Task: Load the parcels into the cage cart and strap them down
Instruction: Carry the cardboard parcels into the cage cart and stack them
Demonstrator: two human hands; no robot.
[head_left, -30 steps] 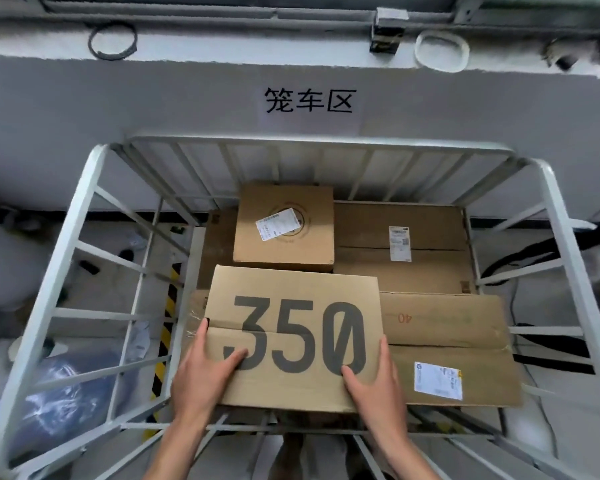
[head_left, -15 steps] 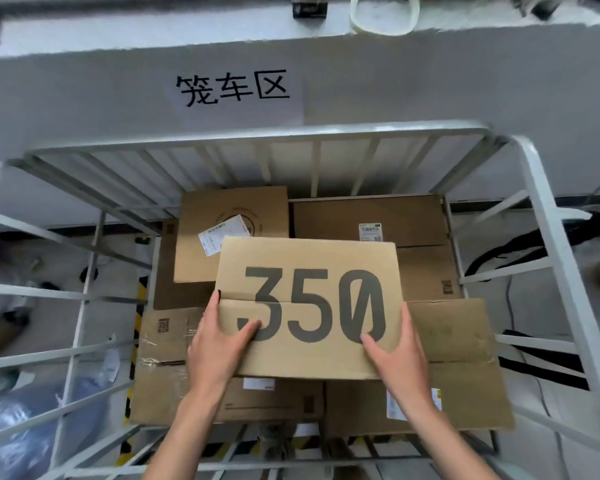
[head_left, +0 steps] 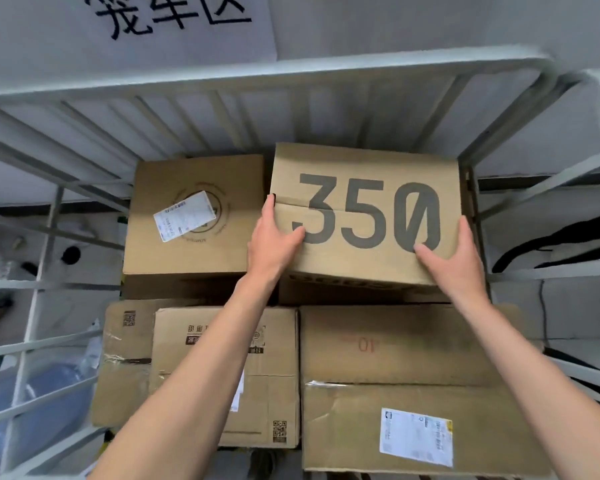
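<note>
A brown cardboard box printed "350" (head_left: 364, 188) is at the back right of the white cage cart (head_left: 257, 71), on top of other parcels. My left hand (head_left: 274, 240) grips its left edge, thumb on top. My right hand (head_left: 454, 258) holds its right front corner, thumb on top. Beside it on the left sits a square box with a white label (head_left: 194, 216). Nearer me lie three more cardboard parcels: a small left one (head_left: 122, 368), a middle one (head_left: 274, 375) and a large right one (head_left: 406, 386).
The cart's white bars rise on the left (head_left: 35, 306), back and right (head_left: 548, 271). A paper sign with black characters (head_left: 174, 19) hangs on the grey wall behind. Blue bags (head_left: 49, 410) lie outside the left bars, black cables (head_left: 568, 244) outside the right.
Both hands have carried the "350" box from the cart's front to the back right, onto the rear parcels. The camera has moved closer and lower over the cart.
</note>
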